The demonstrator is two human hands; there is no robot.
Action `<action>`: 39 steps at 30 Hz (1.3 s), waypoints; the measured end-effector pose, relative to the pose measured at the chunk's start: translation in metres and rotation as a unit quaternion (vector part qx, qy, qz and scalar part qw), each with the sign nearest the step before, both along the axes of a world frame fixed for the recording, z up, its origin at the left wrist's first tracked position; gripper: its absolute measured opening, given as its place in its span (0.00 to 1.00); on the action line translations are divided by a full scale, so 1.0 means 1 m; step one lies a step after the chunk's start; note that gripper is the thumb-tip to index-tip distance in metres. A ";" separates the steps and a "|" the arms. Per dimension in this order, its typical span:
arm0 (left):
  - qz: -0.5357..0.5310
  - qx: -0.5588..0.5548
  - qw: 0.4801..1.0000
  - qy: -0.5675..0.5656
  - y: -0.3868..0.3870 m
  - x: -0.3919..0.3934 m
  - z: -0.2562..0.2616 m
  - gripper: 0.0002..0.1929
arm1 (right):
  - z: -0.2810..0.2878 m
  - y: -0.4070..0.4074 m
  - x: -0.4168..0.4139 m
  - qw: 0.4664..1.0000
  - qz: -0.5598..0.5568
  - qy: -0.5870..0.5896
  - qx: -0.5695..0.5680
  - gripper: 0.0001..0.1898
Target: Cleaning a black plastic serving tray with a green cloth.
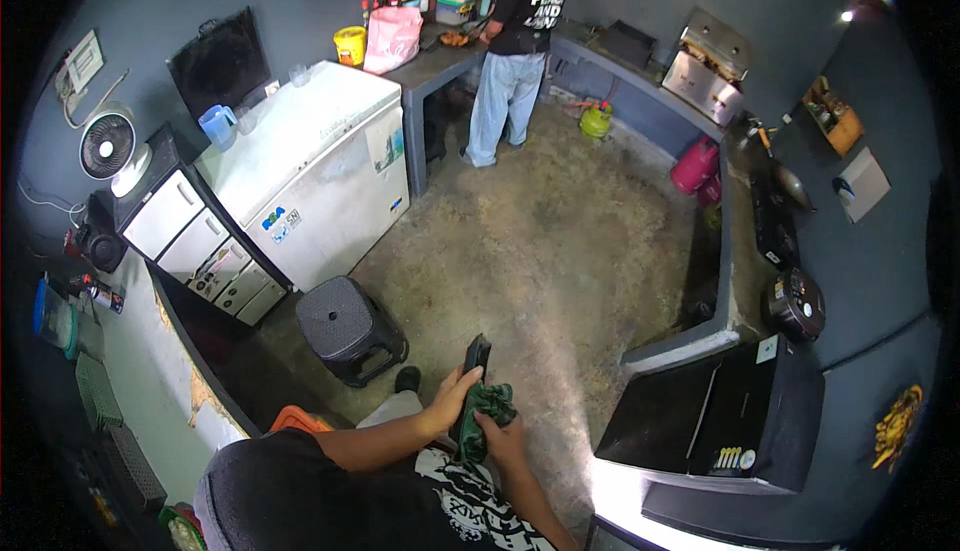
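Note:
In the head view, my left hand grips a long, narrow black object, whose exact kind I cannot tell; it points up and away from my lap. A crumpled dark green cloth lies against its near part. My right hand holds this cloth on the right side, thumb pressed into its folds. Both hands are close together in front of my body, above the concrete floor.
A black plastic stool stands ahead on the left, before a white chest freezer. Another person stands at the far counter by a pan of food. On the right are a black refrigerator and a rice cooker.

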State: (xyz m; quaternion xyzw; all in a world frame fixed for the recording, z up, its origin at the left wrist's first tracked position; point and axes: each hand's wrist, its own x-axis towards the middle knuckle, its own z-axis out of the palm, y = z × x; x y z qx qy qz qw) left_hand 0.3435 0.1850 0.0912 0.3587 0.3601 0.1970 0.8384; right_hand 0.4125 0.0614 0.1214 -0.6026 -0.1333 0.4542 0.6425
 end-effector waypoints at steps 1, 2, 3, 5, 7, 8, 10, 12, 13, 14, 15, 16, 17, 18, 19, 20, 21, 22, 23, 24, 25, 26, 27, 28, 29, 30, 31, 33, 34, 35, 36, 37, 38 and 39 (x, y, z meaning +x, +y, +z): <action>0.007 -0.021 0.999 0.030 0.005 0.002 -0.014 0.21 | -0.009 0.005 0.005 1.000 -0.012 0.014 -0.019 0.12; 0.011 -0.030 0.999 0.041 0.011 0.009 -0.028 0.21 | -0.022 0.011 0.015 0.999 0.024 0.031 -0.028 0.12; 0.019 -0.043 0.998 0.041 0.019 0.010 -0.039 0.22 | -0.036 0.021 0.021 0.998 0.028 0.047 -0.037 0.12; 0.012 -0.050 0.996 0.069 0.036 0.003 -0.074 0.25 | -0.057 0.044 0.026 0.997 0.050 0.047 -0.039 0.13; 0.049 -0.034 0.986 0.153 0.052 0.008 -0.090 0.27 | -0.062 0.068 0.038 0.993 0.084 0.080 -0.029 0.14; 0.056 -0.019 0.984 0.167 0.064 0.011 -0.093 0.29 | -0.070 0.077 0.041 0.991 0.107 0.072 -0.028 0.14; 0.090 -0.041 0.985 0.139 0.089 0.021 -0.100 0.25 | -0.082 0.093 0.054 0.982 0.172 0.040 -0.071 0.14; 0.101 -0.048 0.988 0.111 0.121 0.042 -0.101 0.23 | -0.085 0.117 0.066 0.983 0.175 0.012 -0.063 0.15; 0.120 -0.060 0.985 0.108 0.140 0.056 -0.084 0.21 | -0.085 0.127 0.071 0.984 0.170 -0.014 -0.050 0.15; 0.138 -0.072 0.982 0.106 0.160 0.070 -0.072 0.20 | -0.099 0.137 0.082 0.975 0.200 -0.049 -0.083 0.18; 0.121 -0.035 0.987 0.100 0.184 0.082 -0.068 0.19 | -0.099 0.152 0.094 0.975 0.192 -0.082 -0.081 0.20; 0.150 -0.059 0.985 0.063 0.205 0.103 -0.065 0.19 | -0.100 0.171 0.110 0.973 0.182 -0.115 -0.080 0.22; 0.150 -0.065 0.983 0.079 0.228 0.120 -0.073 0.25 | -0.089 0.200 0.130 0.969 0.179 -0.155 -0.077 0.22; 0.052 -0.058 0.995 -0.061 0.257 0.129 -0.080 0.25 | -0.071 0.229 0.150 0.963 0.175 -0.192 -0.077 0.21; 0.027 -0.056 0.995 -0.078 0.277 0.142 -0.086 0.26 | -0.056 0.258 0.170 0.966 0.169 -0.187 -0.052 0.21; 0.079 -0.058 0.994 -0.050 0.287 0.172 -0.061 0.26 | -0.044 0.283 0.192 0.969 0.159 -0.187 -0.031 0.20; 0.080 -0.034 0.994 -0.058 0.299 0.194 -0.038 0.25 | -0.038 0.304 0.210 0.973 0.125 -0.191 -0.038 0.20; 0.072 -0.036 0.994 -0.077 0.309 0.213 -0.030 0.25 | -0.034 0.320 0.222 0.975 0.088 -0.198 -0.040 0.19; 0.058 -0.036 0.993 -0.098 0.320 0.230 -0.025 0.26 | -0.028 0.328 0.229 0.975 0.081 -0.201 -0.052 0.19; 0.056 -0.039 0.992 -0.103 0.334 0.243 -0.022 0.26 | -0.022 0.340 0.237 0.972 0.042 -0.228 -0.045 0.19; 0.053 -0.001 0.996 -0.078 0.346 0.256 -0.019 0.26 | -0.018 0.351 0.245 0.966 0.005 -0.256 -0.036 0.18; 0.052 0.037 0.997 -0.053 0.359 0.268 -0.016 0.26 | -0.023 0.342 0.246 0.964 0.035 -0.259 -0.045 0.19; 0.055 0.036 0.996 -0.057 0.373 0.277 -0.016 0.26 | -0.015 0.340 0.249 0.950 0.078 -0.288 -0.097 0.20; 0.059 0.060 0.995 -0.052 0.387 0.283 -0.017 0.26 | -0.009 0.346 0.260 0.958 0.087 -0.265 -0.070 0.20; 0.065 0.084 0.993 -0.046 0.397 0.289 -0.018 0.27 | -0.002 0.352 0.270 0.965 0.100 -0.240 -0.042 0.20; 0.077 0.079 0.993 -0.044 0.385 0.292 -0.019 0.27 | 0.001 0.354 0.284 0.960 0.102 -0.258 -0.033 0.19; 0.071 0.031 0.994 -0.082 0.369 0.304 -0.022 0.27 | 0.001 0.366 0.305 0.956 0.100 -0.275 -0.022 0.19; 0.061 -0.054 0.984 -0.159 0.340 0.326 -0.021 0.27 | 0.003 0.383 0.340 0.956 0.029 -0.290 -0.041 0.18; 0.064 -0.091 0.982 -0.154 0.328 0.327 -0.011 0.27 | 0.011 0.399 0.356 0.952 0.034 -0.305 -0.010 0.17; 0.063 -0.130 0.978 -0.150 0.319 0.330 0.006 0.27 | 0.023 0.410 0.369 0.947 0.034 -0.319 0.019 0.17; 0.094 -0.122 0.981 -0.115 0.317 0.336 0.022 0.30 | 0.022 0.414 0.373 0.936 0.060 -0.347 0.024 0.16; 0.108 -0.114 0.981 -0.114 0.318 0.340 0.016 0.30 | 0.022 0.417 0.374 0.923 0.086 -0.373 0.030 0.16; 0.136 -0.096 0.979 -0.121 0.325 0.339 0.005 0.32 | 0.028 0.410 0.374 0.915 0.143 -0.372 0.060 0.16; 0.162 -0.079 0.975 -0.133 0.333 0.343 -0.003 0.35 | 0.011 0.397 0.379 0.904 0.172 -0.382 0.082 0.16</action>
